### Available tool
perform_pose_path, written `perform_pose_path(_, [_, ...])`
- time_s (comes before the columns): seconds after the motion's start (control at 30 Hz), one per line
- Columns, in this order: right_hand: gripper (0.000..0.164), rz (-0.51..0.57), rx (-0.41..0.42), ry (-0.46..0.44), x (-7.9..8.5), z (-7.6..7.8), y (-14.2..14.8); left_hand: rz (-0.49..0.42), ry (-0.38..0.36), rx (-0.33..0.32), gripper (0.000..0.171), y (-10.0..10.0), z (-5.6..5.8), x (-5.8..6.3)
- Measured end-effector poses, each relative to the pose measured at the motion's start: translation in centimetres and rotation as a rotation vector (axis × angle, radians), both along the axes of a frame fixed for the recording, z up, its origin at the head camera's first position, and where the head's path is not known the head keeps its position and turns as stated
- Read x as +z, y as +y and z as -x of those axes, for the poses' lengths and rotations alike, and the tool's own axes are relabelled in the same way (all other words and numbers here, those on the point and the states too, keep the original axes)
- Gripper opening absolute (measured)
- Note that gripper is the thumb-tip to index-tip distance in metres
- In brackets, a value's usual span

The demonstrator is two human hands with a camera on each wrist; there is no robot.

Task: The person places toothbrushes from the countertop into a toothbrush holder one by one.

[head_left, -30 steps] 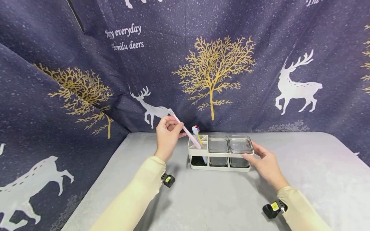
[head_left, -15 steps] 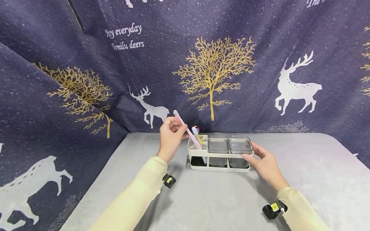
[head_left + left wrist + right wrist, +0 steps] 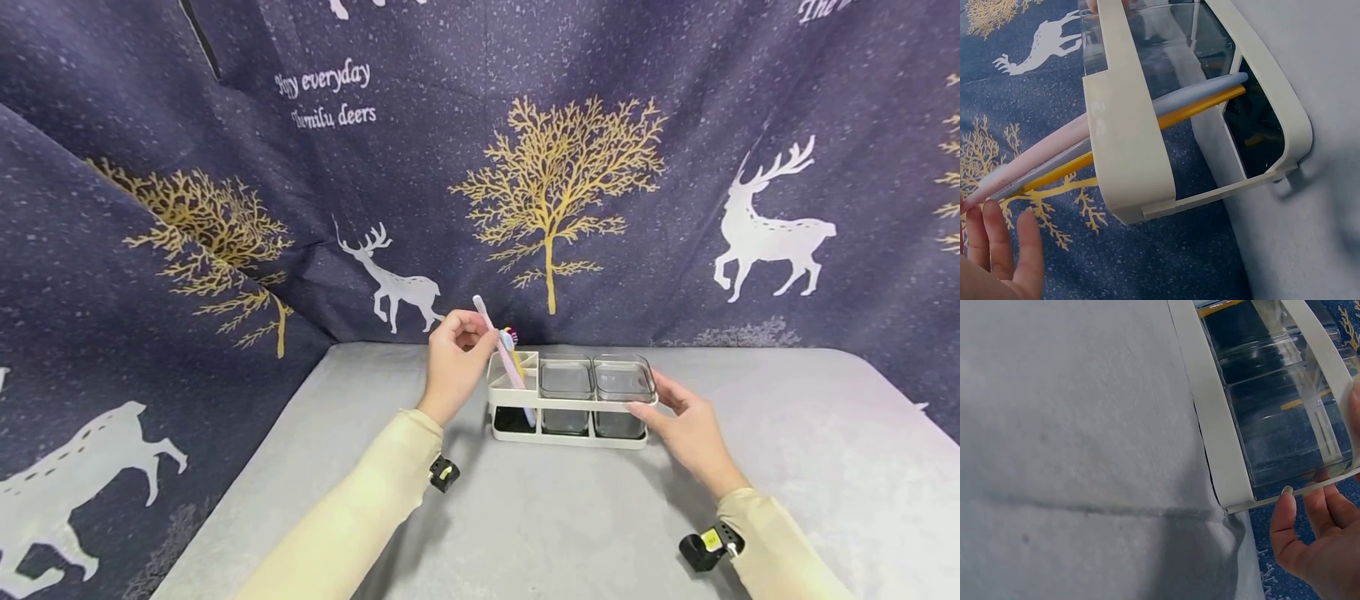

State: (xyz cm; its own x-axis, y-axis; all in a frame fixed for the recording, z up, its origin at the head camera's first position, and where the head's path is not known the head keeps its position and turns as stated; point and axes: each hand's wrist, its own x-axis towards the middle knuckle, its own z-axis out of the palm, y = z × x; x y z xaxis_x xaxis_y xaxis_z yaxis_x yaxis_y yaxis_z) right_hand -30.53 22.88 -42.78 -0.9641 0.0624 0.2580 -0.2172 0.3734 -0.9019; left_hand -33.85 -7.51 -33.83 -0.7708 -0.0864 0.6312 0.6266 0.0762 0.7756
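A cream two-tier toothbrush holder [image 3: 572, 402] stands on the grey table, with two clear cups [image 3: 567, 377] in its middle and right slots. My left hand [image 3: 456, 358] pinches a pink toothbrush [image 3: 504, 354], which leans with its lower end in the divided left compartment. Behind it in the same compartment stand a blue toothbrush [image 3: 1200, 90] and a yellow toothbrush [image 3: 1200, 107]; their handle ends reach the dark base. The pink one's lower end is hidden behind the upper band in the left wrist view. My right hand [image 3: 693, 429] grips the holder's right end, thumb at the front.
The grey table [image 3: 555, 525] extends around the holder on all sides. A dark blue curtain [image 3: 405, 167] with deer and golden trees hangs along the table's back and left edges. Each wrist wears a small black camera [image 3: 444, 473].
My left hand has moved right and slightly down, bringing the pink toothbrush more upright and its lower end deeper into the left compartment. My right hand has stayed on the holder.
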Motion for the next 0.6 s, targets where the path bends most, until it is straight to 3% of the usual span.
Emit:
perform_pose_path(0.13, [0.074,-0.013,-0.006,-0.007,0.0,0.0,0.0,0.03,0.012,0.01,0.013,0.2,0.0,-0.2])
perform_pose_path(0.6, [0.075,-0.007,-0.004,0.001,-0.1,0.1,0.0,0.103,-0.054,0.01,0.011,0.6,-0.1,-1.3])
